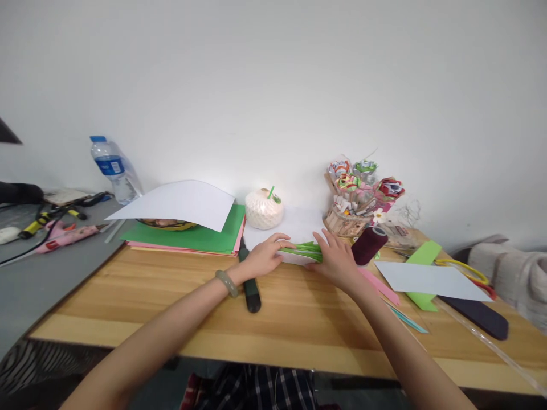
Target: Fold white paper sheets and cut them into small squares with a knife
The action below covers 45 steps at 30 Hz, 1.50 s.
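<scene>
Spanning the gap between my hands, the green paper strips (305, 249) lie over white paper (299, 223), left fingers (287, 245) pinching one end, right hand (335, 255) curled over the other; the maroon thread spool (370, 245) sits just beside the right.

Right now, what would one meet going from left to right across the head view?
Pink glue gun, water bottle, dark green paper, white coconut-shaped ornament, basket of paper flowers, light green paper, pale cloth.
</scene>
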Tool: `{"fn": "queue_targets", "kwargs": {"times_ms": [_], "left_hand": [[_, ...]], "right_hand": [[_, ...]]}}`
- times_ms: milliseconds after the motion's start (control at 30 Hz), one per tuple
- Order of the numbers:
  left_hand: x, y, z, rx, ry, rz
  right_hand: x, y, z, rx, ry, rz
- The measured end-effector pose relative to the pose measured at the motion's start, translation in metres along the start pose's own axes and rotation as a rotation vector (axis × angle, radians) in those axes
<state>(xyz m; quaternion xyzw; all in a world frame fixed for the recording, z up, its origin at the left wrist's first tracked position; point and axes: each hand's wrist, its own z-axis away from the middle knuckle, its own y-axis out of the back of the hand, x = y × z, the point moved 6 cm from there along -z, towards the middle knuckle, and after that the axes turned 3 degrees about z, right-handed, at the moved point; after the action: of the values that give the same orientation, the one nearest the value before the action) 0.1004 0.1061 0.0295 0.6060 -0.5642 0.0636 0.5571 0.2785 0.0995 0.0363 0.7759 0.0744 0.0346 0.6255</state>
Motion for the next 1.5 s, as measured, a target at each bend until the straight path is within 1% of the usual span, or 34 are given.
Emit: {"fn": "queue_targets", "kwargs": {"times_ms": [133,233,400,467,567,700,800,867,1000,1100,1167,1233,1300,1433,1500], "left_hand": [[-0.005,-0.002,-0.001,0.021,0.017,0.086],[-0.011,-0.007,-0.004,0.043,0.059,0.162],[-0.023,-0.015,-0.008,0.09,0.177,0.277],[-0.024,-0.016,-0.009,0.094,0.21,0.321],[-0.023,-0.014,-0.008,0.087,0.24,0.38],[-0.015,-0.01,-0.005,0.056,0.251,0.453],[-0.009,-0.008,-0.005,0.031,0.228,0.495],[-0.007,-0.006,-0.007,0.052,0.206,0.497],[-0.01,0.0,-0.011,0.163,0.182,0.442],[-0.011,0.006,-0.013,0.208,0.161,0.43],[-0.01,0.012,-0.015,0.245,0.158,0.441],[-0.011,0.021,-0.016,0.313,0.175,0.466],[-0.015,0.032,-0.016,0.416,0.204,0.507],[-0.027,0.055,-0.01,0.678,0.266,0.605],[-0.035,0.063,-0.006,0.79,0.302,0.651]], "right_hand": [[0.019,-0.01,-0.002,-0.009,-0.063,-0.144],[0.021,-0.017,-0.002,-0.004,-0.057,-0.273],[0.002,-0.024,0.002,0.0,0.003,-0.459],[-0.006,-0.024,0.003,-0.005,0.041,-0.51],[-0.01,-0.023,0.001,-0.008,0.073,-0.552],[-0.015,-0.022,0.0,-0.027,0.128,-0.555],[-0.02,-0.02,0.001,-0.028,0.183,-0.558],[-0.024,-0.019,0.001,-0.022,0.216,-0.559],[-0.028,-0.017,0.001,-0.019,0.251,-0.536],[-0.03,-0.014,0.001,-0.04,0.255,-0.507],[-0.03,-0.013,0.001,-0.05,0.244,-0.487],[-0.028,-0.011,0.001,-0.051,0.23,-0.474],[-0.025,-0.011,0.002,-0.05,0.22,-0.473],[-0.016,-0.01,0.007,-0.044,0.197,-0.508],[-0.012,-0.006,0.011,-0.045,0.194,-0.55]]}}
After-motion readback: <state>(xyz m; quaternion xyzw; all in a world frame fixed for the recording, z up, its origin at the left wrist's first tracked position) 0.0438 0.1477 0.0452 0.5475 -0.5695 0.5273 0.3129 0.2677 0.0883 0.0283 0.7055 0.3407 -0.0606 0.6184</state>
